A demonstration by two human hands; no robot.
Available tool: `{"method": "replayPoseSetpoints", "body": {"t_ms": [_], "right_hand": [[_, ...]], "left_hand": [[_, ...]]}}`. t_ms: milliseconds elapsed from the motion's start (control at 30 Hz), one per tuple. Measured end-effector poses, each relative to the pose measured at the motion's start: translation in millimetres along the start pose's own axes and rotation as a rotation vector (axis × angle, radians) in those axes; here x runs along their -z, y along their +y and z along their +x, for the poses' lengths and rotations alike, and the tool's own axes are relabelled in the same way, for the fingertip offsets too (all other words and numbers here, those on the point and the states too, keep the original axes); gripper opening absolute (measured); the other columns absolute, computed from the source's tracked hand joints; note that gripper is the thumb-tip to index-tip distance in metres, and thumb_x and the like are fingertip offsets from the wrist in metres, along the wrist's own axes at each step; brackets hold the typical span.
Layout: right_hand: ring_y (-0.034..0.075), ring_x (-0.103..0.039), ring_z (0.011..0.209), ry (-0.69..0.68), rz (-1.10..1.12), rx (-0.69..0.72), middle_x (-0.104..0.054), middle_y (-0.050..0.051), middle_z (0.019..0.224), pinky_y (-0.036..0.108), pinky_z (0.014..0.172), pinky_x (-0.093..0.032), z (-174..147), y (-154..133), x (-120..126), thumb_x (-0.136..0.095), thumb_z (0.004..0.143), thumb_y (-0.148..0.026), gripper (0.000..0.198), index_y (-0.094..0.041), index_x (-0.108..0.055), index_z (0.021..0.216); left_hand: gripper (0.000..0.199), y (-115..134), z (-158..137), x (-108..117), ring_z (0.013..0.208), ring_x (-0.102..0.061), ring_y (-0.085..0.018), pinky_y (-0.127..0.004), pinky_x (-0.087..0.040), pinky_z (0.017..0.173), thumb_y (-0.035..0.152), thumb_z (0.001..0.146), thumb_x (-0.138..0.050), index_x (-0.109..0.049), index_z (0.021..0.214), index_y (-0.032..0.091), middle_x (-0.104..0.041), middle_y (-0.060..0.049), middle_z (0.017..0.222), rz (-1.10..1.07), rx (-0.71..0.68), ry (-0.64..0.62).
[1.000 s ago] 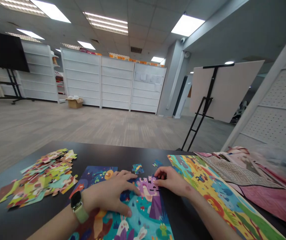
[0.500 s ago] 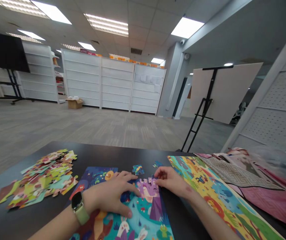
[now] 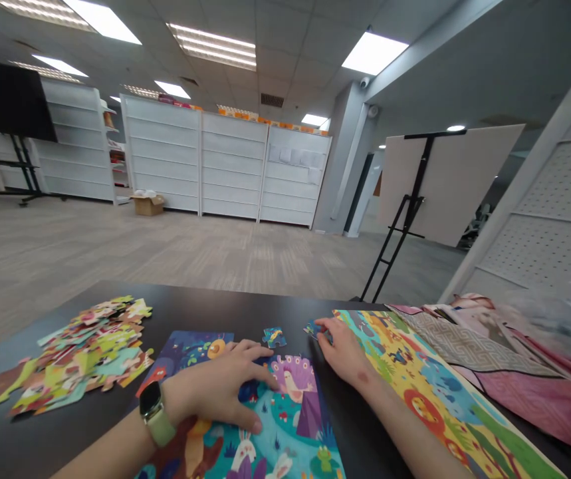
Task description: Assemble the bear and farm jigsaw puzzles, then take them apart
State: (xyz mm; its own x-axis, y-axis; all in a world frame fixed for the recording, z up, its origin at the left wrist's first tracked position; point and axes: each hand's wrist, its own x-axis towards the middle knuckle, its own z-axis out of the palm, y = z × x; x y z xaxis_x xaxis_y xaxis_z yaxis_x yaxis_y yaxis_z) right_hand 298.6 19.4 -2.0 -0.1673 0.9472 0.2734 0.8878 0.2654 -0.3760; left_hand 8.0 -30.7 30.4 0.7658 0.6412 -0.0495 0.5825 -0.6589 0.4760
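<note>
My left hand [image 3: 228,379], with a watch on its wrist, rests spread and flat on the jigsaw puzzle [image 3: 270,446], which shows rabbits, a frog and a purple creature. It hides part of the puzzle's middle. My right hand [image 3: 338,346] is beyond the puzzle's right edge, its fingertips at a loose blue puzzle piece [image 3: 310,328] on the table. The thumb and index finger look apart, and the piece lies partly beside them. Another loose puzzle piece [image 3: 274,336] lies just past the puzzle's top edge, between the hands.
A heap of puzzle pieces [image 3: 86,356] lies on the dark table [image 3: 205,309] at the left. A yellow animal picture sheet [image 3: 429,386] is under and beside my right forearm. Patterned pink fabric [image 3: 519,392] lies at the right edge. An easel [image 3: 405,219] stands behind.
My right hand has moved from the purple creature at the puzzle's upper right edge, up to the loose blue piece. The purple section now looks fully joined. My left hand has stayed in place.
</note>
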Motion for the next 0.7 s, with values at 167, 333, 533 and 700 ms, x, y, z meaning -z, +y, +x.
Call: {"method": "replayPoseSetpoints", "body": {"t_ms": [167,333,533,700], "right_hand": [[0.038,-0.051,0.121,0.045,-0.041,-0.117,-0.064,0.016,0.12,0.049,0.102,-0.037,12.6,18.5,-9.2,-0.067,0.08,-0.045,0.038,-0.018,-0.072,0.107],[0.033,-0.057,0.113,0.021,0.073,-0.126,-0.07,0.012,0.107,0.046,0.098,-0.041,17.2,18.6,-10.7,-0.071,0.073,-0.033,0.028,-0.019,-0.071,0.098],[0.018,-0.065,0.077,-0.099,0.341,0.005,-0.071,0.002,0.082,0.027,0.07,-0.049,15.0,6.2,-5.5,-0.055,0.085,-0.029,0.022,-0.018,-0.069,0.098],[0.017,-0.062,0.069,-0.118,0.396,0.051,-0.069,0.0,0.073,0.027,0.065,-0.045,11.7,-0.7,-5.9,-0.057,0.083,-0.029,0.024,-0.019,-0.074,0.096]], "left_hand": [[0.059,-0.5,-0.5,-1.3,0.142,-0.033,-0.042,-0.065,-0.028,0.112,0.061,0.074,-0.077,-0.063,0.128,0.043,-0.041,-0.006,0.155,-0.003,0.001,0.0],[0.058,0.6,-1.0,-1.1,0.142,-0.033,-0.043,-0.064,-0.029,0.112,0.059,0.073,-0.079,-0.064,0.127,0.043,-0.041,-0.005,0.155,-0.013,0.008,0.01],[0.059,2.6,-0.1,0.0,0.142,-0.033,-0.043,-0.062,-0.029,0.113,0.059,0.073,-0.079,-0.064,0.128,0.044,-0.041,-0.004,0.155,-0.015,0.014,0.005],[0.057,2.5,-0.5,0.1,0.142,-0.032,-0.043,-0.063,-0.028,0.113,0.059,0.074,-0.078,-0.064,0.127,0.044,-0.042,-0.004,0.155,-0.027,0.013,0.009]]}}
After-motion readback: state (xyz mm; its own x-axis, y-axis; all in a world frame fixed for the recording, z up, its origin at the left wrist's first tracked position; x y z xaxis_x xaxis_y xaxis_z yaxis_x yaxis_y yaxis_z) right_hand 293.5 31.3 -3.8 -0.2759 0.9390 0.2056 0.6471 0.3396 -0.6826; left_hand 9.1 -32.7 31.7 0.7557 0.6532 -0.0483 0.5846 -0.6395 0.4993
